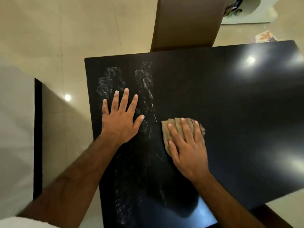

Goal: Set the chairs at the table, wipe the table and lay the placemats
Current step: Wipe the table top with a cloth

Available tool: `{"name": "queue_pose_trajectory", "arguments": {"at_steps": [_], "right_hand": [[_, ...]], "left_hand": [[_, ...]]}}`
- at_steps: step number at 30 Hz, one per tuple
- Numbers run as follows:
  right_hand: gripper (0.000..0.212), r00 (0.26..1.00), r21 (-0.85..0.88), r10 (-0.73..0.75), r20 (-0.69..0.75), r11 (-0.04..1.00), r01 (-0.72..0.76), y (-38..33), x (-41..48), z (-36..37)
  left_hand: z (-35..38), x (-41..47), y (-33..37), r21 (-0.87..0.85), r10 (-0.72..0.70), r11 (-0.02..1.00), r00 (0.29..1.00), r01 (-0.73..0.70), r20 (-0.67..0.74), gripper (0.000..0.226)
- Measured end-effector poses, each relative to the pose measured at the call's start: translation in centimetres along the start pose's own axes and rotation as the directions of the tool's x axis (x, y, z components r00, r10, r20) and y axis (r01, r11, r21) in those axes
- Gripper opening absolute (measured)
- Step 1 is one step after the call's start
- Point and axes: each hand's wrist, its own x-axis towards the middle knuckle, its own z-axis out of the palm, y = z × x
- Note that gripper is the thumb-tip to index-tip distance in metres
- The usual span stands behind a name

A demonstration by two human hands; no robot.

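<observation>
A glossy black table (230, 112) fills the middle and right of the head view. White dusty smears (144, 83) streak its left part. My left hand (121, 119) lies flat on the tabletop near the left edge, fingers spread, holding nothing. My right hand (187, 145) presses flat on a folded tan cloth (169, 127) that rests on the table just right of the smears. No placemats are in view.
A brown chair back (185, 23) stands against the table's far edge. A dark-framed panel or furniture edge (38, 137) stands at the left, with a white surface beyond it. Beige floor tiles surround the table. A colourful item (264, 37) lies on the floor at top right.
</observation>
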Motion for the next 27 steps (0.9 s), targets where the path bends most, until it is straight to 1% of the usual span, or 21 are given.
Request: {"name": "queue_pose_trajectory", "arguments": {"at_steps": [1,3,5,7,9,10,12,14,15,17,19,21,22,24,26,27], "right_hand": [[0.061,1.000,-0.005,0.017,0.012,1.000,-0.017,0.4,-1.0,-0.1],[0.061,0.999,-0.009,0.053,-0.003,0.999,-0.053,0.8,0.4,-0.5],[0.059,0.992,-0.006,0.117,-0.051,0.993,-0.117,0.7,4.8,-0.8],[0.060,0.983,0.009,0.169,-0.066,0.986,-0.168,0.2,9.9,-1.3],[0.062,0.981,0.019,0.177,-0.076,0.984,-0.176,-0.7,12.8,-1.3],[0.062,0.983,0.018,0.165,-0.085,0.986,-0.164,-1.3,12.8,-1.1],[0.060,0.991,0.005,0.093,-0.101,0.996,-0.093,-2.4,9.8,-0.2],[0.059,0.995,0.007,0.018,-0.095,1.000,-0.018,-3.1,3.8,0.6],[0.059,0.998,0.017,-0.007,-0.064,1.000,0.008,-3.4,0.4,0.9],[0.063,0.996,0.027,-0.043,0.075,0.999,0.041,-3.9,-7.4,1.1],[0.066,0.978,0.036,-0.060,0.199,0.998,0.053,-3.6,-14.4,1.0],[0.068,0.971,0.028,-0.037,0.238,0.999,0.031,-2.0,-18.0,0.8],[0.068,0.973,0.022,-0.010,0.233,1.000,0.005,-1.0,-18.3,0.7],[0.068,0.980,0.032,0.071,0.186,0.996,-0.078,0.1,-17.3,0.6],[0.066,0.977,0.075,0.155,0.143,0.983,-0.167,-0.1,-15.8,0.7],[0.066,0.976,0.097,0.176,0.130,0.977,-0.190,-0.5,-15.5,0.9]], "left_hand": [[0.0,-0.5,0.0,-0.003,-0.001,1.000,1.000,0.001,0.007,0.082],[0.1,-1.8,0.1,-0.002,0.016,1.000,1.000,-0.016,0.011,0.083],[0.2,-3.1,0.2,0.007,0.045,0.999,0.999,-0.045,0.015,0.084],[0.3,-3.9,0.0,0.007,0.054,0.999,0.999,-0.054,0.008,0.085],[0.3,-4.3,-0.3,0.010,0.056,0.998,0.998,-0.056,-0.012,0.086],[0.2,-4.3,-0.5,0.012,0.059,0.998,0.998,-0.059,-0.018,0.087],[0.4,-4.3,-0.8,0.010,0.056,0.998,0.998,-0.056,-0.004,0.087],[0.4,-4.3,-0.8,0.007,0.055,0.998,0.998,-0.055,0.018,0.088],[0.2,-4.2,-0.7,0.002,0.056,0.998,0.998,-0.056,0.023,0.088],[0.0,-4.7,-0.1,-0.005,0.041,0.999,0.998,-0.041,0.038,0.087],[0.1,-6.0,0.6,-0.005,-0.001,1.000,0.999,0.001,0.037,0.084],[0.6,-8.2,1.4,-0.009,-0.023,1.000,0.999,0.023,0.033,0.081],[1.0,-9.6,1.9,-0.013,-0.020,1.000,0.999,0.020,0.032,0.080],[2.0,-13.0,2.9,-0.034,0.000,0.999,1.000,0.001,0.019,0.078],[3.0,-16.5,4.3,-0.078,0.009,0.997,1.000,-0.007,0.014,0.075],[3.5,-18.3,5.2,-0.100,0.013,0.995,1.000,-0.011,0.019,0.074]]}}
